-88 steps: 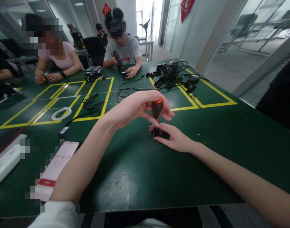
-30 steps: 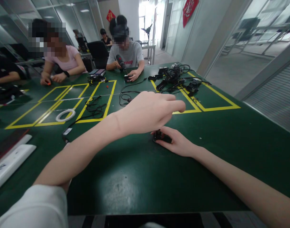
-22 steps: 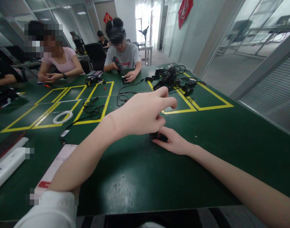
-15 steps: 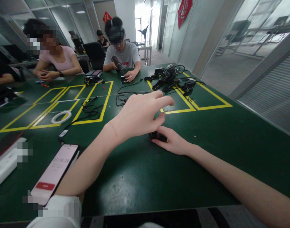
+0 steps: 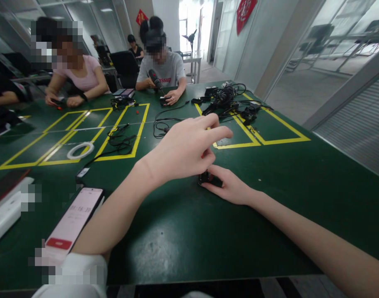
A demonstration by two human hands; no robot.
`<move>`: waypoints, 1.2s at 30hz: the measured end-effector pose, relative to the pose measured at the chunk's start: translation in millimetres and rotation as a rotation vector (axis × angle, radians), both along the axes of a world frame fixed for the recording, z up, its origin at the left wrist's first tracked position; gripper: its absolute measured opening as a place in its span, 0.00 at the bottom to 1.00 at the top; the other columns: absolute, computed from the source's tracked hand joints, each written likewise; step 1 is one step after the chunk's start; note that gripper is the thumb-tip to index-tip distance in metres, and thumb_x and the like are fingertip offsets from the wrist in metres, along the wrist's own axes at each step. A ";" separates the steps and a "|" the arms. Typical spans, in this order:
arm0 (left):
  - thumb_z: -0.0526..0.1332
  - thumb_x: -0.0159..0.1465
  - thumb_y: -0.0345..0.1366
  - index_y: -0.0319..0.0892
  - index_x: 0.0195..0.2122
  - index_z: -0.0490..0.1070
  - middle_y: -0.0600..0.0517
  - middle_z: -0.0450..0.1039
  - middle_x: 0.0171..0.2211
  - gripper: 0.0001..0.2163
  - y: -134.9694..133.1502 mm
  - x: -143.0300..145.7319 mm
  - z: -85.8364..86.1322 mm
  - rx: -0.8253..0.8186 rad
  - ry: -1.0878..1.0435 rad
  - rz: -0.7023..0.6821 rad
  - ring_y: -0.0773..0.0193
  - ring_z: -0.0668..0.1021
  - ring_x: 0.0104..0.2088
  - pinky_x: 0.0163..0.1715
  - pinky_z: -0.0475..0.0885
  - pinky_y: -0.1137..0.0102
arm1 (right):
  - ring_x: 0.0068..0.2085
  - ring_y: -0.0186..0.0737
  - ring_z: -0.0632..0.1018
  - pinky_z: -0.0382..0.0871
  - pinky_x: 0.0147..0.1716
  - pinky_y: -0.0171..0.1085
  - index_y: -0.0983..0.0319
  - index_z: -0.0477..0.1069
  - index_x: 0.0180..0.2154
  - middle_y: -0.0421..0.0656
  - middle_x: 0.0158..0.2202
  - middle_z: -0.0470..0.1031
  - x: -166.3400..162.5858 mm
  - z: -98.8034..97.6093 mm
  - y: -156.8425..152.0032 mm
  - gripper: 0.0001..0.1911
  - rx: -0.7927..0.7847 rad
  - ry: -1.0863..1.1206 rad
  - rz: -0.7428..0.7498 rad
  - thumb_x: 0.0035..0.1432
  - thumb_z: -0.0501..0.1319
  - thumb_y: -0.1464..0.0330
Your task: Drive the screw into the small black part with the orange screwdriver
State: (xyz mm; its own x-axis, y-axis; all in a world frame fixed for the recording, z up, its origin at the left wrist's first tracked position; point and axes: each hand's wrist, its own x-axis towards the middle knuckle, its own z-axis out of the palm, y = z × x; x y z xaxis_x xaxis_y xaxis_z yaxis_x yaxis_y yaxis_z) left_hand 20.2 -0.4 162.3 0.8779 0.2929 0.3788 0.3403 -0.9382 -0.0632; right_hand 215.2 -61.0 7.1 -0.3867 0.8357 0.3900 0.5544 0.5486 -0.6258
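Observation:
My right hand (image 5: 231,186) rests on the green table (image 5: 254,244), its thumb and fingers closed around a small black object (image 5: 203,179). That object has a shiny surface; its kind cannot be made out, as my hands cover most of it. My left hand (image 5: 189,145) hovers just above and to the left of it, back up. The left fingers are bent, with a visible gap between thumb and index finger and nothing seen in it. Whether the left hand touches the black object is hidden.
A phone showing a timer (image 5: 76,219) lies beside my left forearm, with a white power strip (image 5: 9,215) farther left. A white ring (image 5: 80,150), black cables (image 5: 122,140) and a cable heap (image 5: 225,97) lie among yellow tape outlines. Co-workers sit opposite, one holding a power screwdriver (image 5: 155,78).
The view has shifted slightly, and both my hands keep nearly the same pose. The co-worker at the left has moved their hands apart, and a dark item shows in one.

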 end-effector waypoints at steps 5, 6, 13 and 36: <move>0.56 0.69 0.34 0.43 0.54 0.75 0.47 0.76 0.50 0.15 -1.4 -1.5 1.1 -0.012 -0.010 0.016 0.62 0.79 0.37 0.35 0.71 0.68 | 0.41 0.48 0.82 0.81 0.42 0.46 0.58 0.74 0.49 0.48 0.42 0.82 0.1 -1.3 0.0 0.10 0.010 -0.013 -0.018 0.66 0.63 0.66; 0.56 0.68 0.33 0.43 0.54 0.75 0.46 0.76 0.50 0.15 -1.6 -1.2 1.0 -0.007 -0.009 -0.005 0.61 0.79 0.39 0.37 0.72 0.67 | 0.40 0.47 0.82 0.81 0.42 0.46 0.59 0.75 0.48 0.47 0.41 0.82 0.0 -1.4 0.0 0.09 0.015 -0.017 -0.024 0.66 0.63 0.66; 0.56 0.69 0.33 0.44 0.57 0.74 0.48 0.78 0.48 0.17 -4.0 -3.3 3.7 -0.048 0.011 0.012 0.61 0.80 0.39 0.35 0.71 0.68 | 0.40 0.47 0.82 0.81 0.42 0.46 0.58 0.74 0.48 0.47 0.42 0.83 0.3 -1.3 -0.1 0.10 0.020 -0.011 -0.018 0.67 0.63 0.66; 0.55 0.68 0.29 0.45 0.62 0.71 0.48 0.77 0.50 0.21 -6.8 -3.9 4.5 -0.084 0.031 -0.024 0.60 0.80 0.42 0.39 0.72 0.68 | 0.40 0.46 0.82 0.80 0.41 0.44 0.59 0.74 0.49 0.47 0.43 0.82 2.5 -4.4 0.5 0.11 0.024 -0.026 -0.020 0.66 0.63 0.66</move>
State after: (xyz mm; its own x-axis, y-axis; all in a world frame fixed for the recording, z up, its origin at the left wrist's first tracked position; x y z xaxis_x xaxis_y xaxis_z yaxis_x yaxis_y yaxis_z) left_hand 16.3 -7.1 166.8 0.8962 0.3007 0.3263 0.3162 -0.9487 0.0057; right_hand 217.7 -60.4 2.8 -0.3805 0.8337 0.4003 0.5815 0.5522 -0.5974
